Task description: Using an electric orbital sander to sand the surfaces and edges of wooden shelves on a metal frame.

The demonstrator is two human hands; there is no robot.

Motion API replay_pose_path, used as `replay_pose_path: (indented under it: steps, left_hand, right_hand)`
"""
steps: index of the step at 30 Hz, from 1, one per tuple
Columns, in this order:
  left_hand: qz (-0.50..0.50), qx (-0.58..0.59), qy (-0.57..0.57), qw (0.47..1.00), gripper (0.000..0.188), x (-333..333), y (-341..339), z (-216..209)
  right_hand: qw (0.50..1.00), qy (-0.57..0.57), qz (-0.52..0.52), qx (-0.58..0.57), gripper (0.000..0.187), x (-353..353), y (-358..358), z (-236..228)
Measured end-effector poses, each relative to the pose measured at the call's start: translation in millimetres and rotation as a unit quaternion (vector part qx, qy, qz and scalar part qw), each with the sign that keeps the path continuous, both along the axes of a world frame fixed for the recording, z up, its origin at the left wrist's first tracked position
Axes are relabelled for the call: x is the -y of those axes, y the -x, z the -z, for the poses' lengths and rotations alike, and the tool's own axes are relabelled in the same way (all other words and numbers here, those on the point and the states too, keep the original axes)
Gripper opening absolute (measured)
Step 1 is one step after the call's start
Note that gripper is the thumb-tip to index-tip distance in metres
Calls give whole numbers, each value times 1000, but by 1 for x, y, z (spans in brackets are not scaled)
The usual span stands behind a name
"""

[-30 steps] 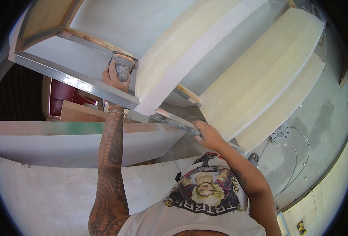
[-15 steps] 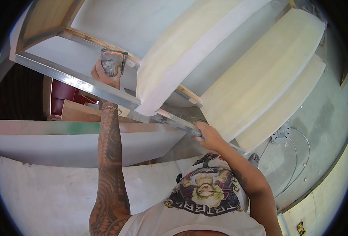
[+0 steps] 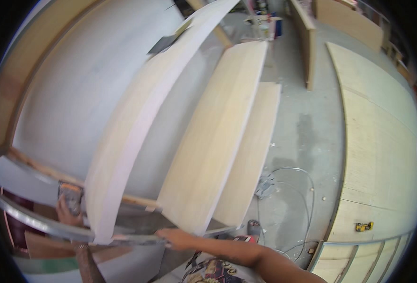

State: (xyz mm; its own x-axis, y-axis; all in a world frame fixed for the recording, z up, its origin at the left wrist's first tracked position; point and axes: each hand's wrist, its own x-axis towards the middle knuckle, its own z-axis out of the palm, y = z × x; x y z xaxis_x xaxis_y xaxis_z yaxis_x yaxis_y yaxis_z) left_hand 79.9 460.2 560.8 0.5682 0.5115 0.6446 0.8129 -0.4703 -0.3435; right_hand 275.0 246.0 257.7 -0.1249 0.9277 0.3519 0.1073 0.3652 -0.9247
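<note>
L grip (image 3: 68,213) & sander (image 3: 71,195) blurred, sander's underside hidden; L wrist partly behind metal bar (image 3: 43,226). R arm (image 3: 265,261), shirt (image 3: 218,273) cut off at btm edge. Yellow tool (image 3: 364,227) too small to ID.

Grey floor (image 3: 324,146) with a dark patch (image 3: 305,126)

Left grip (image 3: 68,214) holds grey tool (image 3: 71,194); right grip (image 3: 174,238), metal rail (image 3: 141,239).

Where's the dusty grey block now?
The dusty grey block is lower left in the head view, in the left hand, just left of the curved board.
</note>
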Motion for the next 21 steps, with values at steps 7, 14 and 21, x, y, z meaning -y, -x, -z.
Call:
replay_pose_path:
  steps: [7,14,21]
  left_hand:
    - [-42,-63,37,996,79,0,-18,-30]
    - [23,-166,-19,986,68,5,-9,-54]
    - [22,-209,14,978,76,13,-47,-70]
  right_hand:
    - [998,48,-48,-5,54,5,-21,-21]
    - [997,51,-53,16,54,2,-9,-26]
    - [998,41,-9,50,56,1,-20,-15]
